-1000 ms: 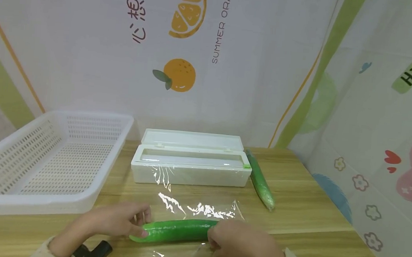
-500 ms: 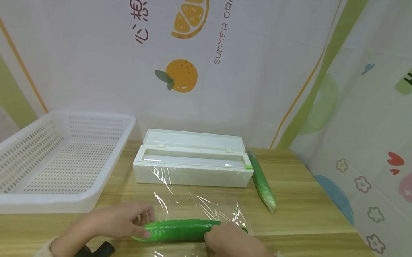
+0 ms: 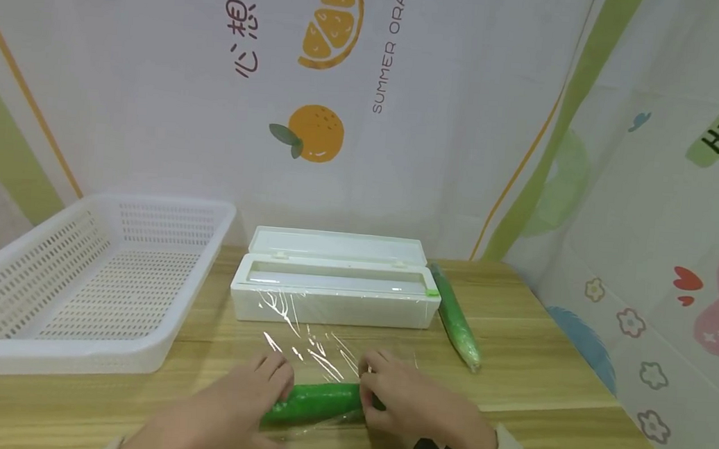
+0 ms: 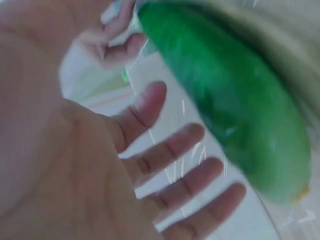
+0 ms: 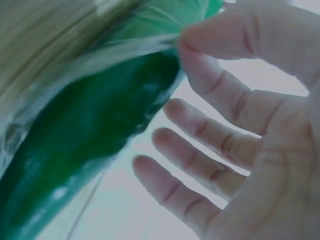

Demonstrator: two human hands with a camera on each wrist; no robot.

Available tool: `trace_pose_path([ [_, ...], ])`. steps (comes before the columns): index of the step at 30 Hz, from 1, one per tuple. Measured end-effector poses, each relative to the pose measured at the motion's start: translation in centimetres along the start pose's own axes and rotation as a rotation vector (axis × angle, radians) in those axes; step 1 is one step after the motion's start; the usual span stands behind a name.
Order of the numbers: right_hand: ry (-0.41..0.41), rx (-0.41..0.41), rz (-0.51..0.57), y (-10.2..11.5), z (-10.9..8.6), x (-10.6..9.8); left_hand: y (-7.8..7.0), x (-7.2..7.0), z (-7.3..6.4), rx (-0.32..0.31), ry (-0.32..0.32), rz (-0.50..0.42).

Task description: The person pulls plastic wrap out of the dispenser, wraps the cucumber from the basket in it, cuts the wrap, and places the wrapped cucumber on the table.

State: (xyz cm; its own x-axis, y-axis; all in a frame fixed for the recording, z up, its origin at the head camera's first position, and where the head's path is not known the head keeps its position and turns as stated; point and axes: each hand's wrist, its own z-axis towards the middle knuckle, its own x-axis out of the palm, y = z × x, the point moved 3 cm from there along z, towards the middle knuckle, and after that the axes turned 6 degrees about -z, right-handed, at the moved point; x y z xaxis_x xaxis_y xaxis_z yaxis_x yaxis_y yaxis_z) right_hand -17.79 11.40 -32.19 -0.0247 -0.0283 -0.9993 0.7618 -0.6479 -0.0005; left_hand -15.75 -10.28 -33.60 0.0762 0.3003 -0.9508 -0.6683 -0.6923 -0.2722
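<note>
A green cucumber (image 3: 322,403) lies crosswise on clear cling film (image 3: 319,350) near the front of the table. My left hand (image 3: 234,403) is over its left end; in the left wrist view the fingers (image 4: 172,150) are spread and fairly straight beside the cucumber (image 4: 220,95), not curled round it. At the other end, my right hand (image 3: 412,402) pinches the film's edge between thumb and index finger, as the right wrist view shows, its other fingers loose beside the cucumber (image 5: 95,115). Film from the white dispenser box (image 3: 335,310) runs down towards the cucumber.
Behind the hands the dispenser stands with its lid raised. Another cucumber (image 3: 458,322), apparently wrapped in film, lies to its right. A white plastic basket (image 3: 162,357) takes up the left of the wooden table (image 3: 550,363). A printed cloth (image 3: 400,179) hangs behind.
My left hand has moved right and over the cucumber's left end. My right hand has shifted slightly up, its thumb and index finger now at the film. The cling film has creased differently.
</note>
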Motion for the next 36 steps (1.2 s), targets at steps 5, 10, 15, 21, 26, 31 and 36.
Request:
trace_pose_path([
  [5, 0.031, 0.013, 0.080, -0.7, 0.1, 0.3, -0.6, 0.7, 0.2, -0.050, -0.026, 0.190],
  [10, 0.069, 0.071, 0.149, -1.2, 0.1, 0.5, 0.2, 0.5, 0.3, -0.020, -0.105, 0.159],
  [15, 0.090, 0.117, 0.290, -1.8, 0.0, 0.6, 1.5, 0.0, 0.3, -0.070, -0.081, -0.060],
  [21, 0.134, 0.153, 0.368, -2.9, -0.6, 0.6, 2.6, -0.6, 0.6, -0.107, -0.055, -0.261],
  [26, 0.183, 0.185, 0.368, -3.8, -1.2, 0.4, 3.1, -0.5, 0.7, -0.132, -0.053, -0.388],
  [31, 0.150, 0.167, 0.377, -4.7, -1.3, -0.1, 3.4, -0.3, 0.8, -0.141, -0.073, -0.405],
  [36, 0.089, 0.147, 0.340, -5.1, -1.0, 0.1, 3.4, -0.3, 0.9, -0.135, -0.095, -0.364],
])
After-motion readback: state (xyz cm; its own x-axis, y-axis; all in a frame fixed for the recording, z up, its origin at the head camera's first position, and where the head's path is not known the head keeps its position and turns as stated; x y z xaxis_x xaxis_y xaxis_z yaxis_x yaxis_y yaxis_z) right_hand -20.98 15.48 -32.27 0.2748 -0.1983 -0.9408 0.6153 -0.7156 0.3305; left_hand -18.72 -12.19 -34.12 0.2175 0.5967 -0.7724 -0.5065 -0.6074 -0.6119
